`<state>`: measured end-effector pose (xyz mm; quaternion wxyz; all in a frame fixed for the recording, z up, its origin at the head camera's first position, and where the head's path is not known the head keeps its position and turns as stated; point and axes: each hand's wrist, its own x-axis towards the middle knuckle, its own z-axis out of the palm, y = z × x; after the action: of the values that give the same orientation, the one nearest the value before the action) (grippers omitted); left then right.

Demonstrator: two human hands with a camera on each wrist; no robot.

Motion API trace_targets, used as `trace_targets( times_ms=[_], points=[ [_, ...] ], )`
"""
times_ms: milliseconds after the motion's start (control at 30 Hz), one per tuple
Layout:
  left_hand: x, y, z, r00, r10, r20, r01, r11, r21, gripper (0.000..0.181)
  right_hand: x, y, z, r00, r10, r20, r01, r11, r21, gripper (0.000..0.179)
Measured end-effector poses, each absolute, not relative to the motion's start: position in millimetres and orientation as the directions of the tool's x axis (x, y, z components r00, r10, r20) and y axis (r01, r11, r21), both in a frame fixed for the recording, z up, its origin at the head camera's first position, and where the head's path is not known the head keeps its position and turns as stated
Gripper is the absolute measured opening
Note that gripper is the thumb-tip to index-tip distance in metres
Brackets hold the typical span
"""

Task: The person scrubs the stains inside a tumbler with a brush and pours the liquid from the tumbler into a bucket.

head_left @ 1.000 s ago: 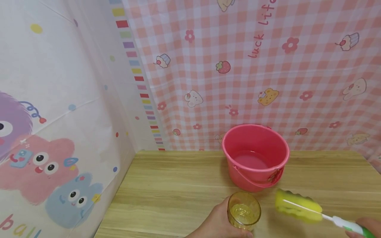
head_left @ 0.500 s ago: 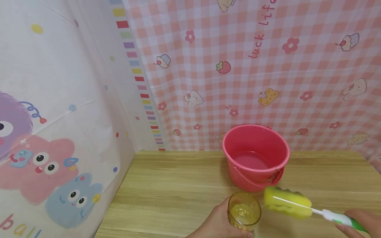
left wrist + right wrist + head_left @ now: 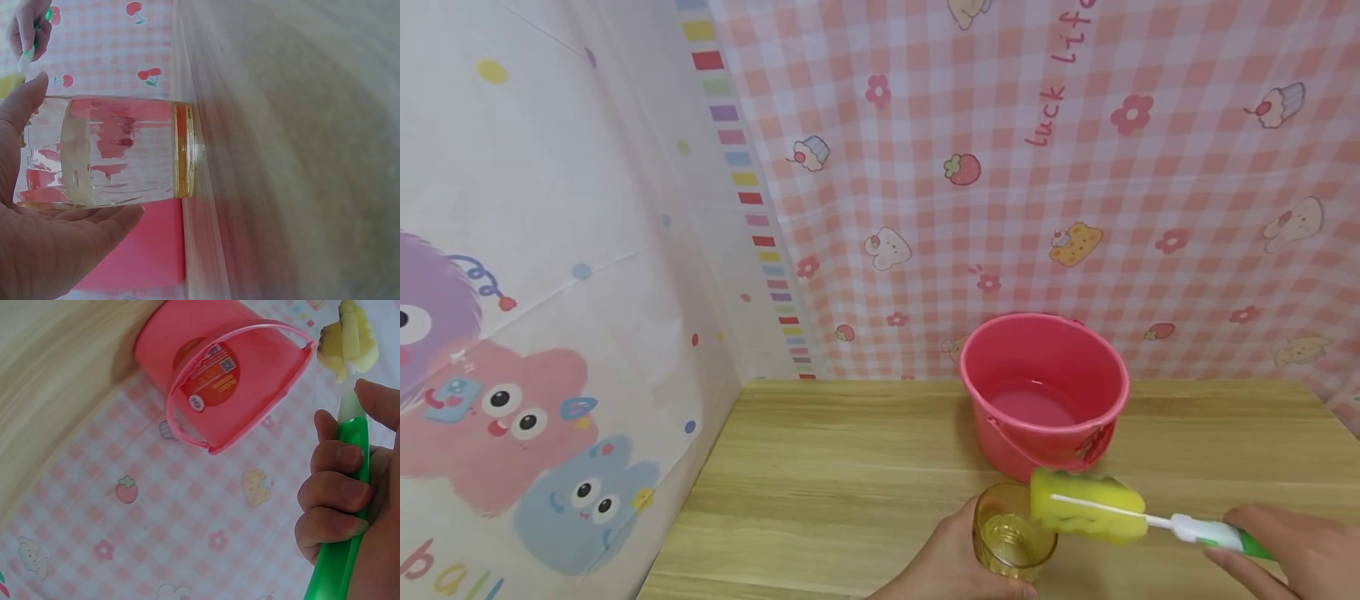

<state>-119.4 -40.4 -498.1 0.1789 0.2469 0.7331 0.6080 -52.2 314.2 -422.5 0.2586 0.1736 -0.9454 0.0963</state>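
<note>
My left hand (image 3: 952, 557) grips an amber glass cup (image 3: 1013, 546) from its left side. In the left wrist view the glass cup (image 3: 125, 153) has its base at or very near the wooden table. With curled fingers my right hand (image 3: 1288, 542) holds a sponge bottle brush (image 3: 1090, 507) by its white and green handle. The yellow sponge head overlaps the right part of the cup's rim in the head view; it looks to be above the cup, not inside it. In the right wrist view the fingers of my right hand (image 3: 337, 487) wrap around the green handle.
A pink bucket (image 3: 1045, 446) with some liquid at its bottom stands on the wooden table (image 3: 835, 492), just behind the cup. Its handle hangs down on the near side. Behind the table hangs a pink checked cloth (image 3: 925, 208), and a printed white sheet (image 3: 617, 350) borders the left.
My right hand has moved left with the bottle brush, bringing the sponge head from beside the cup to over its rim. The left hand and the cup have stayed in place.
</note>
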Motion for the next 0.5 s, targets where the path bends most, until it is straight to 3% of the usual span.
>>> trace_targets(
  times_ms=[267, 500],
  points=[
    [-120, -41, -498, -0.810, 0.584, 0.048, 0.161, 0.143, 0.977, 0.083, -59, 301, -401, -0.799, -0.392, 0.457, -0.437, 0.899, 0.007, 0.038],
    [-121, -40, -498, -0.792, 0.610, 0.039, 0.132, 0.109, 0.985, 0.087, -66, 292, -388, -0.728, -0.471, 0.497, -0.523, 0.851, 0.041, 0.044]
  ],
)
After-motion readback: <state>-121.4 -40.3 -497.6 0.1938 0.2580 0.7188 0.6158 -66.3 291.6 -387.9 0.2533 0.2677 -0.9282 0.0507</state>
